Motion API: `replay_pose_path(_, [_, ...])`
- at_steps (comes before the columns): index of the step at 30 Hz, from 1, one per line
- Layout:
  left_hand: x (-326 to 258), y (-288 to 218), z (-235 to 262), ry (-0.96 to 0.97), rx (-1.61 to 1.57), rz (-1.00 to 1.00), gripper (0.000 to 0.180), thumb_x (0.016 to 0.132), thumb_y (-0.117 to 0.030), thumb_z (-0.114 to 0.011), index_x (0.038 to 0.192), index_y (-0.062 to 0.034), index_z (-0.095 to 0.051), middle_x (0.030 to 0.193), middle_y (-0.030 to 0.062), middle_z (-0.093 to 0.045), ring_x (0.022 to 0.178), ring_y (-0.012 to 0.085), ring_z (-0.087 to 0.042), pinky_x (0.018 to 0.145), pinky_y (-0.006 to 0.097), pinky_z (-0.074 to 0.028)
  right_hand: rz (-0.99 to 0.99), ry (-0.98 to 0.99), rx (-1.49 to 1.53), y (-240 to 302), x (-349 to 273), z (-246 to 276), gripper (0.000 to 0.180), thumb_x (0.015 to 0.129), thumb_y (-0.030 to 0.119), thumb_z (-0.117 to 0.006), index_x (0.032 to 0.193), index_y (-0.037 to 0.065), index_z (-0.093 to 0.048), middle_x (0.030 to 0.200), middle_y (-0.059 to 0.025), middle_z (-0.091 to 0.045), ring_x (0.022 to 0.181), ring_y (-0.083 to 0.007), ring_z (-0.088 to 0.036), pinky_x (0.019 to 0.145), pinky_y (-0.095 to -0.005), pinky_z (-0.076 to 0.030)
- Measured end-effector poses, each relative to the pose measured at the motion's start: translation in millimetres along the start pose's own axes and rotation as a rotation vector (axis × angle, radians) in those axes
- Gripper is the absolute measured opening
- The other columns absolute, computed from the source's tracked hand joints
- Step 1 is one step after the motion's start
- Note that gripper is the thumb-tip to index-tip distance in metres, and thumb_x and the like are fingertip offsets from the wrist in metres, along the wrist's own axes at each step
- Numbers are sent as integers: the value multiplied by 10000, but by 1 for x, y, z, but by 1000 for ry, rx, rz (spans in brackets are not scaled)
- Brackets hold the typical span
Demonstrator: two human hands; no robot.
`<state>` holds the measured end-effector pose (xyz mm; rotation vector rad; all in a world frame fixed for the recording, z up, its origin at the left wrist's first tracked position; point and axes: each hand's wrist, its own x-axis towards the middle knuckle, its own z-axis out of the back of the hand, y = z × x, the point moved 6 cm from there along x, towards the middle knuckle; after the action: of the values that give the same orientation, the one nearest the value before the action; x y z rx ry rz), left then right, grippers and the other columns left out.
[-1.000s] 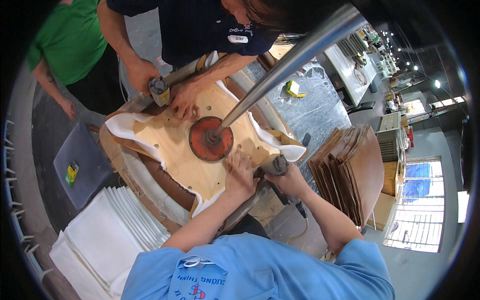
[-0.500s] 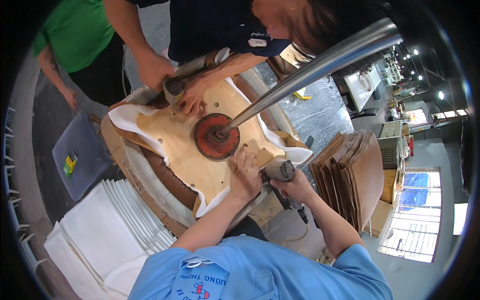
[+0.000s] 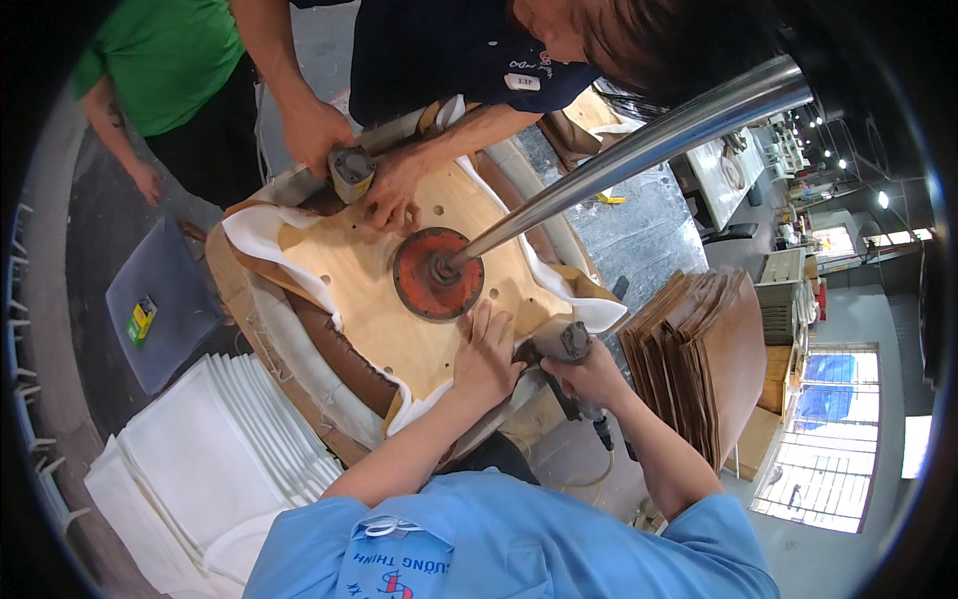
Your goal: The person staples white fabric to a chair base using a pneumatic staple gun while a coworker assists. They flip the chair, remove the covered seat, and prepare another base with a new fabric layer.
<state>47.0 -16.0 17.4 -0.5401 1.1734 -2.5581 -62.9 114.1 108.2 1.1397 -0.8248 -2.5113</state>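
A light plywood seat panel (image 3: pixel 369 270), edged with white padding (image 3: pixel 284 250) and brown leather (image 3: pixel 339 344), lies underside up. A red round disc (image 3: pixel 414 285) on a metal rod (image 3: pixel 639 150) presses on its middle. My left hand (image 3: pixel 486 354) rests on the panel's near edge with fingers stretched forward, holding nothing. Just right of it, my right hand (image 3: pixel 589 377) is wrapped round a grey air staple gun (image 3: pixel 564 341), whose nose is at the panel's near right edge. Across from me, a co-worker's hand (image 3: pixel 317 130) grips another staple gun (image 3: pixel 351 168); their other hand (image 3: pixel 394 195) lies on the panel.
White padding sheets (image 3: pixel 200 439) are stacked at the lower left, below a dark stool (image 3: pixel 165 299) bearing a small yellow-green box (image 3: pixel 142 321). Brown leather pieces (image 3: pixel 709 359) are piled to the right. An air hose (image 3: pixel 607 464) hangs under my staple gun. A person in green (image 3: pixel 165 70) stands at the far left.
The co-worker's staple gun has tilted and shifted slightly along the far edge. My hands and staple gun keep nearly the same place on the panel; the whole view has shifted a little.
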Motion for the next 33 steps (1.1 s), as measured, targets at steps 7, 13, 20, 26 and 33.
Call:
replay_pose_path(7, [-1, 2, 0, -37, 0, -20, 318, 839, -166, -856, 1077, 26, -766, 1521, 188, -554, 1607, 490, -341, 1326, 647, -226, -25, 50, -26, -3, -7, -7, 289, 982, 149, -877, 1190, -3, -747, 804, -21, -698, 589, -112, -624, 525, -312, -492])
replay_pose_path(13, [-4, 3, -1, -31, -27, -6, 303, 833, -156, -845, 1061, 25, -760, 1480, 196, -585, 1586, 492, -377, 1315, 646, -250, 8, 23, -36, 0, -5, -14, 299, 972, 160, -894, 1168, -9, -744, 785, -23, -691, 583, -107, -614, 521, -319, -489])
replay_pose_path(20, [-3, 5, 1, -50, -13, -16, 331, 809, -177, -880, 1041, 35, -779, 1504, 192, -566, 1587, 477, -364, 1319, 646, -261, 22, 24, -60, -7, 2, -14, 509, 926, 299, -938, 1282, -8, -743, 875, -77, -790, 607, -149, -707, 578, -347, -582])
replay_pose_path(26, [-14, 11, 5, -32, -30, -19, 306, 787, -141, -875, 999, 52, -768, 1474, 190, -565, 1572, 468, -374, 1344, 648, -263, -22, 77, -53, -2, -15, -19, 318, 994, 163, -867, 1238, -5, -749, 791, -23, -695, 572, -119, -626, 523, -314, -504])
replay_pose_path(33, [-14, 5, 6, -106, -75, -6, 214, 801, -68, -774, 955, 79, -772, 1468, 206, -568, 1554, 481, -391, 1325, 673, -290, -16, 49, -106, 0, -18, -22, 419, 956, 265, -905, 1253, 2, -770, 800, -64, -762, 587, -138, -684, 571, -344, -564])
